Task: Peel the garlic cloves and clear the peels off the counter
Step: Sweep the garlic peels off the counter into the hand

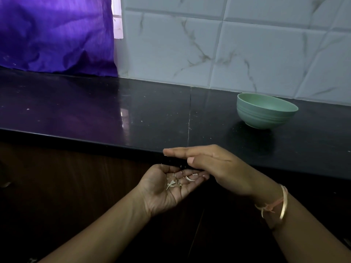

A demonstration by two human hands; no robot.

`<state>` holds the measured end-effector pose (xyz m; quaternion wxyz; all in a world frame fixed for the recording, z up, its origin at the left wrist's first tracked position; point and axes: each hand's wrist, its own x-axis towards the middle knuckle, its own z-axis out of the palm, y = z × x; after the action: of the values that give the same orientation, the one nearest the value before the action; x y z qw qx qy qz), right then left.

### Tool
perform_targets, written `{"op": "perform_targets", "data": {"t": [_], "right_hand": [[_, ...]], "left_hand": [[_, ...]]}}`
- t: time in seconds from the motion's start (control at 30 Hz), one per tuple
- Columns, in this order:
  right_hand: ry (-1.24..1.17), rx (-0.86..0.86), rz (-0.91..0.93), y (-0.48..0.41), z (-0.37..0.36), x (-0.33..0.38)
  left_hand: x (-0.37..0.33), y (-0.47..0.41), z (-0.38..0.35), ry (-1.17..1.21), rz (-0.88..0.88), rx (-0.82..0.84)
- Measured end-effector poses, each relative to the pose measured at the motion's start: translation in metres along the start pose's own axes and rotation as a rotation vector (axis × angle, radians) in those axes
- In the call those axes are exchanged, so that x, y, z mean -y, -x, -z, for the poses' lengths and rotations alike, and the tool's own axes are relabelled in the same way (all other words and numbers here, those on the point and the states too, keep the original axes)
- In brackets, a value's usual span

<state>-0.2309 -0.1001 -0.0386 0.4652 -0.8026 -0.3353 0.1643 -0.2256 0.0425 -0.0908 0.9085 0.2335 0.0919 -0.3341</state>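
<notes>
Held left hand (167, 190) palm up, fingers relaxed, below counter (133, 111) edge; carried peels (171, 184) on palm. Held right hand (212, 164) flat, fingers straight, just above left fingertips. Saw bowl (266, 112) beyond it.

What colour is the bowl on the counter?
Pale green, with faint ridged bands round the outside of the bowl; the head view shows it clearly.

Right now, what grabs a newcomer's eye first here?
The two hands meet at the front edge of the black counter: the left hand is cupped palm up just below the edge with pale garlic peels in it, the right hand flat above it. Next, a green bowl stands on the counter to the right, and a bright purple cloth hangs at the upper left.
</notes>
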Motion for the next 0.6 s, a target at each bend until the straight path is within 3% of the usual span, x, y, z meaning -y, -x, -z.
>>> {"op": "perform_targets", "data": {"t": [0.13,0.23,0.4,0.6], "right_hand": [[0.137,-0.271,0.037,-0.016,0.009,-0.002],[0.373,-0.449,-0.085,-0.035,0.026,-0.009],[0.690,-0.170,-0.324,-0.056,0.030,-0.018],[0.686,-0.039,-0.199,-0.029,0.011,-0.006]], "left_hand": [[0.000,-0.001,0.001,0.007,0.032,-0.022],[0.000,-0.001,0.001,0.014,0.029,-0.037],[0.000,-0.002,0.001,0.016,0.030,-0.030],[0.000,-0.004,0.004,0.018,0.017,-0.010]]}}
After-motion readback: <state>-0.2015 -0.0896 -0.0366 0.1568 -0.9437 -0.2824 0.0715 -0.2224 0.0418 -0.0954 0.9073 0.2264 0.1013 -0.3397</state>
